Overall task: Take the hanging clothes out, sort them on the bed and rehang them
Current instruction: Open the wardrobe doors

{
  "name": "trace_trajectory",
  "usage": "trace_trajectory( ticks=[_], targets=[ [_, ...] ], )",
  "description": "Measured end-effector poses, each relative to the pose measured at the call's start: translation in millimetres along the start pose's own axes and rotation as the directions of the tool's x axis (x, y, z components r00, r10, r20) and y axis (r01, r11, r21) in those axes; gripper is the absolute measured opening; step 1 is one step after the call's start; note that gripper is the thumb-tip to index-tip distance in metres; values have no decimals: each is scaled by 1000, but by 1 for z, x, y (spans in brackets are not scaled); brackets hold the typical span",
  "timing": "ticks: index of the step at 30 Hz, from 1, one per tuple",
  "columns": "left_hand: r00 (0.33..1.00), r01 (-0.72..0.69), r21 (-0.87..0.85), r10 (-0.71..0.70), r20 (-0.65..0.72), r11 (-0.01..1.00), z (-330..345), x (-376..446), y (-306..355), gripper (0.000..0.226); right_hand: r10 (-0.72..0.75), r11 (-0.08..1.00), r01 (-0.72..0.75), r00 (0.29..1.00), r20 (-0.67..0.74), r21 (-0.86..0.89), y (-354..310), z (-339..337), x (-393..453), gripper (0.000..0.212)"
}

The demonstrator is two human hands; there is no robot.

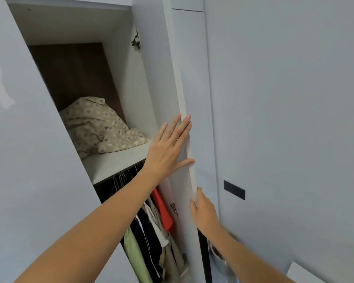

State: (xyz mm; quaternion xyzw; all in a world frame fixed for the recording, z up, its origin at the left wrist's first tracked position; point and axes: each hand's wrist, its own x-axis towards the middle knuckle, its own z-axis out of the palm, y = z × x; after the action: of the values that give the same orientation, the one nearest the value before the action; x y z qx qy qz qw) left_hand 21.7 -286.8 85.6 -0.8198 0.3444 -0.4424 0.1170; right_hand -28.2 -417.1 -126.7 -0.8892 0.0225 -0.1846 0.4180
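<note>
Several hanging clothes (151,227) show in the gap of a pale grey wardrobe: a red one, white, dark and light green ones, on hangers under a shelf. The wardrobe door (172,88) stands partly open, edge toward me. My left hand (168,148) lies flat with straight fingers on the door's inner face near its edge. My right hand (203,211) holds the door's edge lower down, fingers hidden behind it.
A beige patterned cloth (94,123) lies crumpled on the shelf (114,162) above the rail. A closed door with a black recessed handle (234,189) is at the right. Another door panel (29,160) fills the left.
</note>
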Motion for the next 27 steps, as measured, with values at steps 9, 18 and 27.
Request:
trace_trajectory(
  ticks=[9,18,27],
  targets=[
    [1000,-13,-11,13,8,1000,35,51,48,109,-48,997,45,997,56,58,69,-48,47,9],
    [995,-91,-97,94,34,991,36,53,46,76,43,990,-50,997,59,130,70,-52,55,13],
    [990,-92,-211,112,83,973,18,-13,12,68,25,1000,-23,909,-416,11,7,-40,3,62]
  ],
)
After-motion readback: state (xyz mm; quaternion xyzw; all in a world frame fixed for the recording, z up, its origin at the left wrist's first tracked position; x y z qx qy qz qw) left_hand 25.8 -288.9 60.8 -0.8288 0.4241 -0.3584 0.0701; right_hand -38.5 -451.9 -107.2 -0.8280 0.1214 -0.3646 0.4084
